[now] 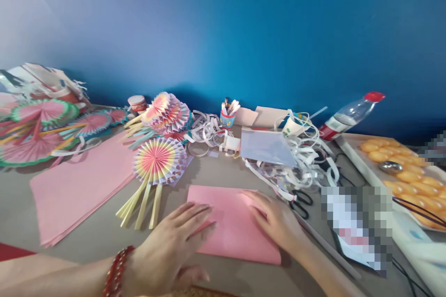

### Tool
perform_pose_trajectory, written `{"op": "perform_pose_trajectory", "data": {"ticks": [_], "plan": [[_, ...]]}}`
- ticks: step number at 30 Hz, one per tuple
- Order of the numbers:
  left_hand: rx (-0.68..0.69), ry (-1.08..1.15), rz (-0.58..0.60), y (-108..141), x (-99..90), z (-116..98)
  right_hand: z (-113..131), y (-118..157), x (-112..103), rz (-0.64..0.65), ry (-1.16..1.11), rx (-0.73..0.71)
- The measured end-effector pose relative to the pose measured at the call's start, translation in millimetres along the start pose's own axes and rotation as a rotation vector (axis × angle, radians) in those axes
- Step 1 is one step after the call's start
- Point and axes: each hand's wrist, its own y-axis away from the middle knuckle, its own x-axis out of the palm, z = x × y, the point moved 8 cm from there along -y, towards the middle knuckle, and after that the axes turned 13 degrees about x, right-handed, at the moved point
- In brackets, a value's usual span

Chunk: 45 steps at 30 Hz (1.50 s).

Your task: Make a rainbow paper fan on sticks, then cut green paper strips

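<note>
A folded sheet of pink paper point(233, 232) lies on the table in front of me. My left hand point(177, 236), with a red bead bracelet at the wrist, has its fingers spread over the paper's left side. On the upper right part of the sheet rests my right hand point(275, 218), its fingers stretched out and pointing left. Neither hand grips anything that I can see. Just beyond my left hand is a round pleated paper fan point(158, 162) with pale yellow sticks. A stack of larger pink sheets point(80, 185) lies further left.
More paper fans point(45, 116) pile up at the left and at the back. White paper strips point(306, 162) tangle near black-handled scissors point(301, 202). Along the wall stand a pen cup point(228, 118) and a tilted bottle point(351, 113). At right is a tray of yellow food point(407, 162).
</note>
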Motion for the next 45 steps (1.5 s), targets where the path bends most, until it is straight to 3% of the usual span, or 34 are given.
{"op": "perform_pose_trajectory", "data": {"ticks": [3,10,18,25,35,45], "plan": [[-0.024,-0.050,0.105,-10,15.0,2,-2,-2,0,-0.009,0.008,-0.021],[-0.083,-0.162,0.113,-4,32.9,12,-6,-6,0,-0.042,-0.019,-0.053],[-0.088,-0.215,0.068,-4,29.8,14,-1,-5,0,-0.123,0.057,-0.076],[-0.108,-0.074,0.033,2,23.5,18,4,-6,-3,-0.113,0.059,-0.091],[-0.140,-0.032,0.006,8,35.9,21,4,-3,2,-0.129,0.117,-0.091],[-0.169,-0.003,-0.028,8,33.0,23,1,-3,5,-0.127,0.145,-0.136]]}}
